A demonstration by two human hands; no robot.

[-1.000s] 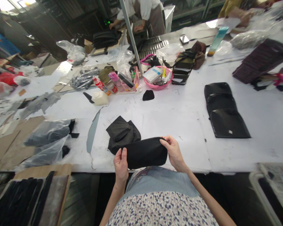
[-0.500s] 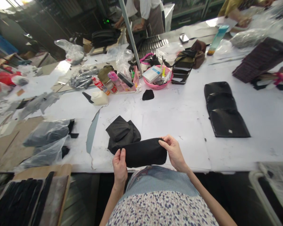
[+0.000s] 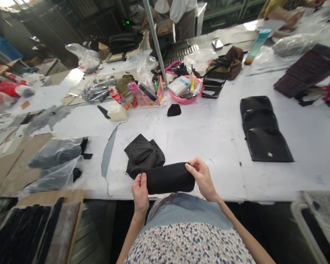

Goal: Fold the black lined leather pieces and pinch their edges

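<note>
A black, roughly rectangular fabric piece (image 3: pixel 167 178) is stretched sideways between my two hands at the front edge of the table. My left hand (image 3: pixel 140 190) pinches its left end between thumb and fingers. At the upper right corner, my right hand (image 3: pixel 202 178) grips it the same way. More black cloth (image 3: pixel 144 154) lies crumpled on the table just behind the held piece, partly covered by it. A small black scrap (image 3: pixel 174 110) rests farther back. To the right lies a shiny black panel (image 3: pixel 265 128) with three sections.
A pink basket (image 3: pixel 187 98) of small items stands at the back, beside a white bottle (image 3: pixel 117 113). Plastic-wrapped pieces (image 3: pixel 56 154) lie on the left. A slanting metal pole (image 3: pixel 155 40) rises behind the bottles. Two people (image 3: pixel 183 18) (image 3: pixel 283 14) are across the table.
The view has shifted slightly, so things on the table appear a little to the right. Both hands keep their hold on the black fabric piece, almost unmoved.
</note>
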